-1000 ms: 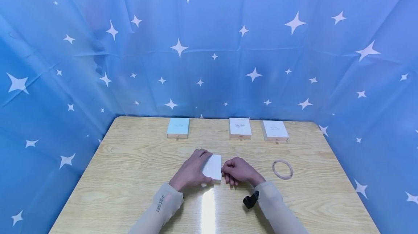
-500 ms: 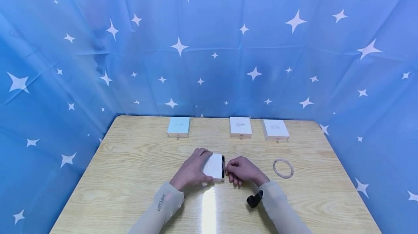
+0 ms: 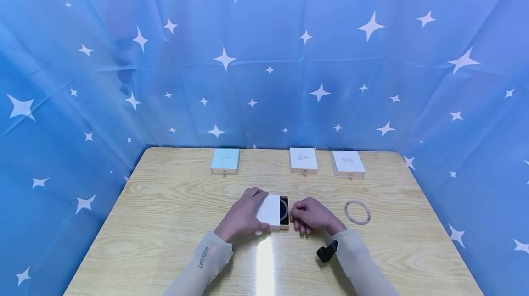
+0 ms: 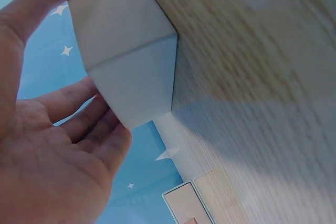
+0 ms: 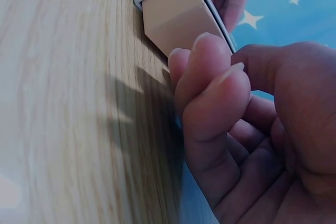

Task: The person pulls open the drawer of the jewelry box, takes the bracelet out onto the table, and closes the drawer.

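Observation:
A white drawer box [image 3: 268, 212] lies on the table in front of me. My left hand [image 3: 244, 213] grips its outer sleeve from the left, thumb and fingers on opposite sides; the left wrist view shows the closed end of the sleeve [image 4: 136, 85]. From the sleeve's right side a beige drawer [image 5: 176, 17] with a black inside sticks partly out. Part of a pale bangle [image 3: 287, 210] shows in it. My right hand [image 3: 312, 216], fingers curled, pinches at the drawer's outer end; the exact point of hold is hidden behind the fingers.
A second pale bangle [image 3: 357, 212] lies on the wooden table [image 3: 165, 204] right of my right hand. Along the back edge stand a light blue box [image 3: 225, 160] and two white boxes, one nearer the middle [image 3: 303, 159] and one farther right [image 3: 348, 162]. A starry blue curtain [image 3: 264, 80] hangs behind.
My right hand has moved a little to the right, and the drawer has slid out of the sleeve with it, uncovering part of the bangle. My left hand has stayed on the sleeve.

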`<state>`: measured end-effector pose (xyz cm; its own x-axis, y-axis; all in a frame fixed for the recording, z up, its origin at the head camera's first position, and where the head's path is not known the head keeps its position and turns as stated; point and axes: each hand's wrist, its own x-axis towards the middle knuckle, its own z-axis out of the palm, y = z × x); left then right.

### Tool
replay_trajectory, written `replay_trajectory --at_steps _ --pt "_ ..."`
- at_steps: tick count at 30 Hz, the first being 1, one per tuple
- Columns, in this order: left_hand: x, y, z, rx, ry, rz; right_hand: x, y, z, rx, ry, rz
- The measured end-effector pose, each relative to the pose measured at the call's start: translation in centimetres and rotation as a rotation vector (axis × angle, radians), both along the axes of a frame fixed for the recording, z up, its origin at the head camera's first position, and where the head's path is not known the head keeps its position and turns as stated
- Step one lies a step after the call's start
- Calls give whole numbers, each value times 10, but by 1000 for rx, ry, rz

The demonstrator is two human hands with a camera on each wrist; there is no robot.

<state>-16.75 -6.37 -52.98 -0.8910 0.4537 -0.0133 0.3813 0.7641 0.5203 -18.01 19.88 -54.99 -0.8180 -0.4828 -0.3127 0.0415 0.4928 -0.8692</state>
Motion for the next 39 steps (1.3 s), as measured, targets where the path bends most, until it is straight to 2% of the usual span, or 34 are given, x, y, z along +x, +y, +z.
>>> replay_trajectory --at_steps 22,39 --pt "1 1 0 0 -11 4 4 24 1 -8 -17 -37" --pt "1 0 -1 16 -32 31 6 38 3 -12 -22 -59"
